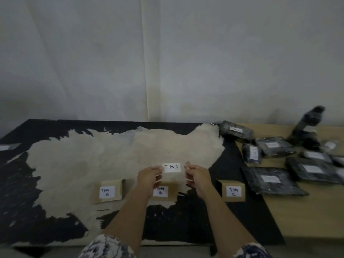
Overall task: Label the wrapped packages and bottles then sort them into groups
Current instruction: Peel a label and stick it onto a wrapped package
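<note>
Left hand [149, 177] raised over the worktop, fingers pinching the left edge of a white label [171, 167] handwritten "TIM A"; label held flat toward the camera, above the cream patch of the black-and-cream cover [83, 161]. Right hand [197, 175] level with it, fingers curled in; a small gap shows between them and the label's right edge, nothing seen in their grip. Three brown cards stand in a row on the cover nearer the person: TIM A card [108, 191] left of the left wrist, TIM B card [162, 191] partly hidden behind that wrist, TIM C card [233, 191] right of the right wrist. Black wrapped packages lie grouped on the wooden worktop [297, 216] at right, each with a white label: far package [235, 130] by the wall, small package [252, 153], large flat package [270, 180] nearest TIM C card, another flat package [312, 170] beyond it. Wrapped bottle [307, 127] behind them, blurred; whether upright or leaning, cannot tell. Patterned sleeves [108, 246] at the bottom edge.
</note>
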Demonstrator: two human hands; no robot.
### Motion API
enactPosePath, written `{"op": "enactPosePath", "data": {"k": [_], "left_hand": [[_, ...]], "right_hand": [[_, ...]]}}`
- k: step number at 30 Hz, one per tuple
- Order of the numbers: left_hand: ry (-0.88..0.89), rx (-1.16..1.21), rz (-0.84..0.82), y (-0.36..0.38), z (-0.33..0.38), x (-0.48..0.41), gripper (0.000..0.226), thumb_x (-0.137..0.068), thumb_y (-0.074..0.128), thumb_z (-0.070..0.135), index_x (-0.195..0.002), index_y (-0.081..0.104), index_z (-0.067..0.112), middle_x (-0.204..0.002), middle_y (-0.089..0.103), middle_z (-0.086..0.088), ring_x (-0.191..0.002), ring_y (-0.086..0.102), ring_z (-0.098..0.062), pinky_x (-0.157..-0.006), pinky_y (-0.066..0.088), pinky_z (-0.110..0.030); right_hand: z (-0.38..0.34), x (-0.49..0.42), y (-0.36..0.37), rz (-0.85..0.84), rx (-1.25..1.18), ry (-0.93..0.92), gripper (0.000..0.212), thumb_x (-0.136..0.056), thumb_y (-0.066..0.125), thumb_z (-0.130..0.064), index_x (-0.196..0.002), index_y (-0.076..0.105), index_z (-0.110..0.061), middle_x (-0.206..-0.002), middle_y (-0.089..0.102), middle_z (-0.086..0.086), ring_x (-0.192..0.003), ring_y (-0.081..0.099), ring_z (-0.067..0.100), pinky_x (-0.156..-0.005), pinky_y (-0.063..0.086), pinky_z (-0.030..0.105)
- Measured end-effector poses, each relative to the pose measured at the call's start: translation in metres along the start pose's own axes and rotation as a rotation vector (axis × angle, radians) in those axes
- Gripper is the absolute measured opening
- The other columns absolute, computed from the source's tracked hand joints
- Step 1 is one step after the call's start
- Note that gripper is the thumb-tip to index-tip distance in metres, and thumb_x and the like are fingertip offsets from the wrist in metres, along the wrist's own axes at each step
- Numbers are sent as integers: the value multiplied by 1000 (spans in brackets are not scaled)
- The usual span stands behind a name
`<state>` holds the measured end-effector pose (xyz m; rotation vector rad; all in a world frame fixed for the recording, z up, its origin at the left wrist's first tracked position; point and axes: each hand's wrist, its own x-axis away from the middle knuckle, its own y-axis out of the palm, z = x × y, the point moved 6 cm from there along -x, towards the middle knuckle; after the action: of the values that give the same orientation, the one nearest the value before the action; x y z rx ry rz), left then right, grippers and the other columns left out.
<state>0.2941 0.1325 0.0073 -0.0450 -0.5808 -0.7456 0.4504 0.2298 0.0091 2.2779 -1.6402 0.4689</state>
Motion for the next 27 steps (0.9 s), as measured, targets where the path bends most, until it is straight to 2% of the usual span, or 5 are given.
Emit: {"op": "enactPosePath", "data": {"k": [8,14,18,24,27], "left_hand": [[-10,-144,-134,120,-38,26,12,-88,62,7,-99,65,11,-84,65,-6,-70,56,-15,-58,44,-26],[12,-199,-158,201,-68,41,5,-87,64,10,-91,66,9,-80,64,-7,-68,58,-16,-54,46,-25],[13,-196,-108,266,-93,56,7,-85,66,7,-91,68,10,-80,63,-6,-67,55,-15,-54,42,-24],[32,-210,-134,381,-134,86,14,-84,67,6,-97,68,3,-85,65,-11,-63,54,-14,-56,46,-24],[9,-188,-150,428,-152,100,15,-84,66,4,-98,67,-1,-86,63,-11,-60,50,-12,-54,43,-22]], "right_hand": [[-8,12,-133,200,-5,-35,11,-93,56,-15,-87,65,-17,-87,66,4,-75,58,14,-63,46,25],[-17,8,-221,252,11,-63,11,-94,54,-12,-96,65,-9,-80,64,5,-70,57,13,-58,44,22],[-20,-1,-290,259,67,-49,10,-93,56,-9,-90,66,-8,-77,62,9,-61,54,12,-44,43,16],[-41,-8,-415,309,178,-85,11,-93,56,-9,-93,67,-7,-74,60,6,-66,52,16,-58,44,27],[-50,-14,-468,345,237,-110,18,-93,56,-9,-81,65,1,-68,55,7,-68,48,19,-66,40,32]]}}
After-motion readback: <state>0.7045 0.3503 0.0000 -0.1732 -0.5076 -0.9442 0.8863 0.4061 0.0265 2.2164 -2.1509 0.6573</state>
